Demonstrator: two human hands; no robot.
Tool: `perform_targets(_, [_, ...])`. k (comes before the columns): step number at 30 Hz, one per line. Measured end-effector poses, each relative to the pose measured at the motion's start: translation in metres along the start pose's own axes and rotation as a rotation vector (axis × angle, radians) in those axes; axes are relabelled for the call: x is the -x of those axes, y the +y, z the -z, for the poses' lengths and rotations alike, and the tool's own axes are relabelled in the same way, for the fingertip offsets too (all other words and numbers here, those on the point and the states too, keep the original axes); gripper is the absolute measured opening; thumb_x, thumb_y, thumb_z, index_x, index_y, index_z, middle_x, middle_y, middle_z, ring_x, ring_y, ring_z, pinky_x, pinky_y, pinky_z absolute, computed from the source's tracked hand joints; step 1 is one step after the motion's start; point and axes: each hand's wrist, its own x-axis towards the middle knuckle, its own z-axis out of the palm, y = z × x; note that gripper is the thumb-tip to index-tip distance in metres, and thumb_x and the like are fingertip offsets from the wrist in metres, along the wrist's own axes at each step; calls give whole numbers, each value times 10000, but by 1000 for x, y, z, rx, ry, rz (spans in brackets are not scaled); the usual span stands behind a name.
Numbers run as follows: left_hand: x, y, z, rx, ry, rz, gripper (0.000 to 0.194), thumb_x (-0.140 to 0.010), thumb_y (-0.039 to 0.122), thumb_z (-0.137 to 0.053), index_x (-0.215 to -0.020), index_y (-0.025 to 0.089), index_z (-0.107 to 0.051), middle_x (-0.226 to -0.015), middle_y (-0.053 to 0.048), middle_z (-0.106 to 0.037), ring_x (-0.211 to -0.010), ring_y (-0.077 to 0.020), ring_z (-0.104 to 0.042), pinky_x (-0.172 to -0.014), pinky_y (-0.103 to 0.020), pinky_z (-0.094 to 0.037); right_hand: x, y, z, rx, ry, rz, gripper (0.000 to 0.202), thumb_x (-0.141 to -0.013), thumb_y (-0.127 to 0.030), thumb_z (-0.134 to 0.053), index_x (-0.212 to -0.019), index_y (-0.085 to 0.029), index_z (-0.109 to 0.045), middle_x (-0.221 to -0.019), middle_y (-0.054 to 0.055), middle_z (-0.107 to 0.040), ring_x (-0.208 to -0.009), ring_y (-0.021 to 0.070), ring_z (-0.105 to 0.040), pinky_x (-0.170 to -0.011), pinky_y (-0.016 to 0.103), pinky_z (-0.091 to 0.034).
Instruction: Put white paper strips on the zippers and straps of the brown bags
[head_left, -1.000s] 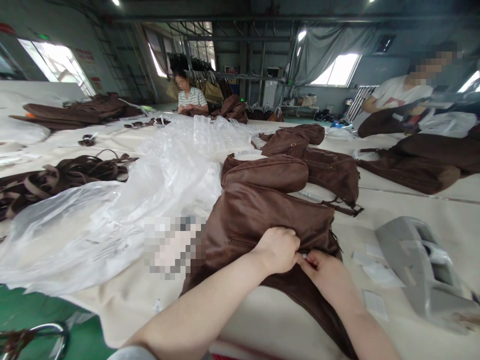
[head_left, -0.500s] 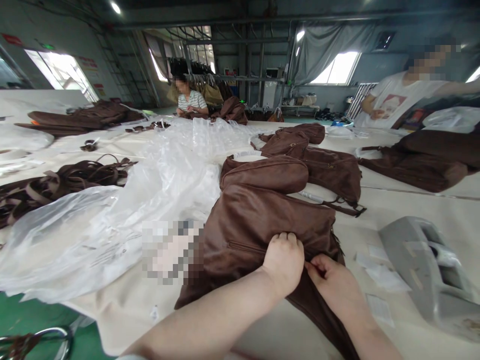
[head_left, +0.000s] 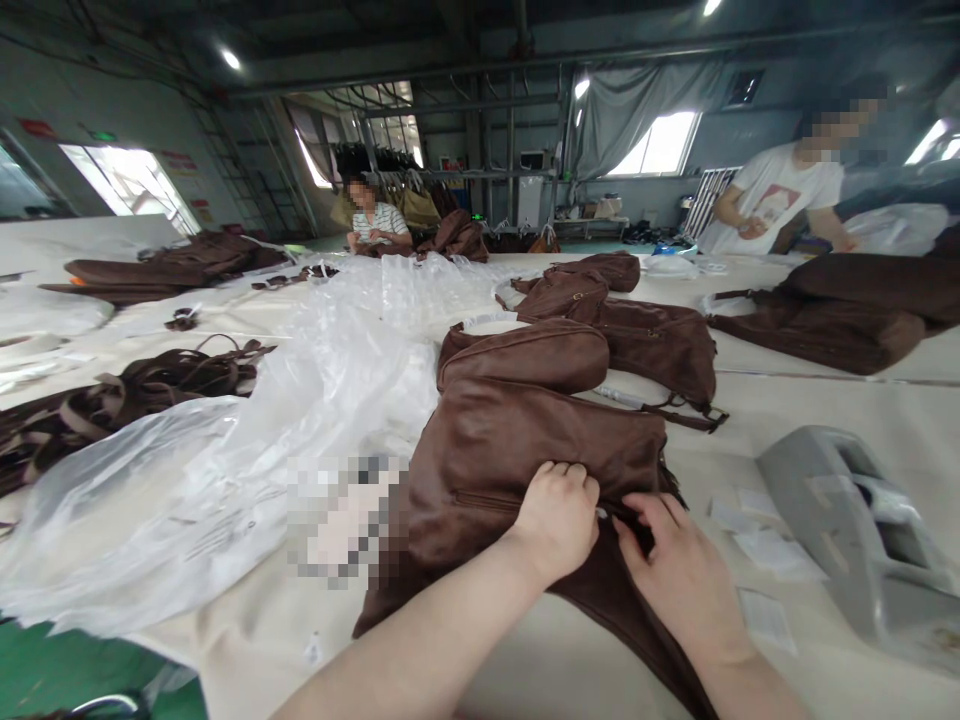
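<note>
A creased brown bag (head_left: 487, 445) lies across the pale table (head_left: 840, 405).

Cannot make out fingertips of left hand (head_left: 559, 520), turned away over bag (head_left: 495, 440); cannot identify white speck (head_left: 601, 513) near right hand (head_left: 682, 575), too small. Cannot follow bag past bottom edge at 5 o'clock, straps (head_left: 142, 395) past left edge at 9, grey holder (head_left: 832, 530) past right edge at 4. Cannot read print on plastic (head_left: 180, 490) at 8.

The left hand (head_left: 559, 515) and right hand (head_left: 679, 570) are bare, fingers and wrists included. The left forearm (head_left: 427, 640) is bare, smooth and rounded, broadening from the wrist; the right forearm (head_left: 757, 680), also bare, shows only a short length.
</note>
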Motion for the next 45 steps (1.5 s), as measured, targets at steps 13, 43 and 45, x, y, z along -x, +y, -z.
perform_targets(13, [4, 3, 1, 53, 36, 102, 137, -790, 309, -600, -815, 174, -596, -877, -63, -551, -863, -221, -500, -846, -377, -395, -4, 13, -17, -13, -18, 139, 192, -939, -222, -401, -806, -201, -538, -783, 55, -571, -728, 231, -557, -690, 376, -431])
perform_targets(43, [-7, 8, -2, 32, 92, 107, 205, -793, 200, -523, -985, 137, -556, -1100, -115, -522, -1008, -254, -486, -912, -408, -405, 3, 4, -12, -104, 140, 157, 250, -974, -308, -331, -826, -219, -512, -763, 51, -582, -696, 210, -588, -628, 344, -449])
perform_targets(45, [-6, 8, 1, 64, 64, 54, 209, -770, 180, -530, -973, 143, -565, -1086, -108, -538, -1001, -246, -501, -916, -395, -413, 3, 6, -11, -102, 121, 133, 242, -970, -302, -337, -832, -221, -518, -782, 53, -590, -703, 212, -593, -630, 352, -457])
